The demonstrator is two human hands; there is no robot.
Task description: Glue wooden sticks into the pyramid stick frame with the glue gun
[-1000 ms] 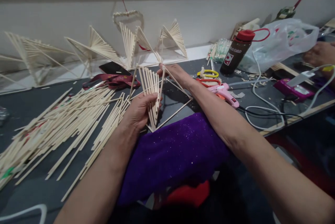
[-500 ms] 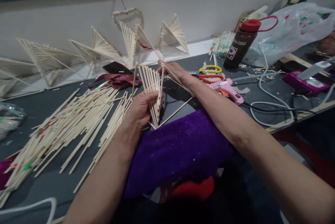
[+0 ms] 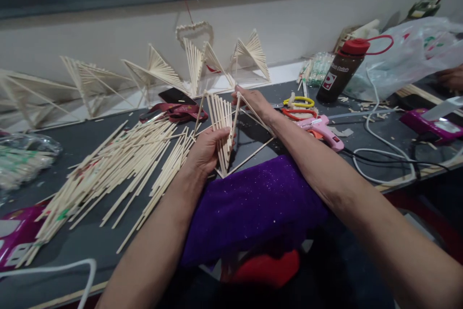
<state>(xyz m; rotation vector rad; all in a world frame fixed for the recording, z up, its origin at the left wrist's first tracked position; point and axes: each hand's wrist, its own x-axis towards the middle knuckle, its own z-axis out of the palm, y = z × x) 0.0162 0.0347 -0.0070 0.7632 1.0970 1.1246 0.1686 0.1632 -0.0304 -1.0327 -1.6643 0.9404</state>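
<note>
A fan-shaped structure of thin wooden sticks (image 3: 221, 128) stands at the middle, its narrow lower end by the purple cloth (image 3: 253, 203). My left hand (image 3: 208, 150) is closed round its lower part, the thumb pressed on the sticks. At its upper right corner my right hand (image 3: 249, 101) has its fingers closed on the frame; the fingertips are partly hidden. To the left, many loose sticks (image 3: 123, 169) lie spread on the dark table (image 3: 90, 241).
Finished stick structures (image 3: 159, 70) line the wall. On the right are a pink glue gun (image 3: 325, 133), yellow-handled scissors (image 3: 299, 101), a dark bottle (image 3: 340, 73), a plastic bag (image 3: 408, 53) and white cable. Another person's hand (image 3: 452, 78) shows at the right edge.
The view has shifted, so everything appears further right and slightly lower. Both hands keep their hold on the stick structure, with little other visible movement.
</note>
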